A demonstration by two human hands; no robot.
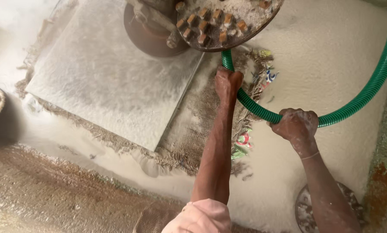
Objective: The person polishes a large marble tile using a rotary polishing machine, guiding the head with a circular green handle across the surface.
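Your left hand [228, 83] is clamped on the green ribbed hose [366, 92] just below the grinding disc [228, 21]; your right hand [294, 125] grips the same hose further along, where it curves up and away to the right; the hose looks springy, light and wet, likely slippery, so hold across the ribs; beside it, a grey stone slab [111, 82] lies on slurry-soaked sacking [193, 142].
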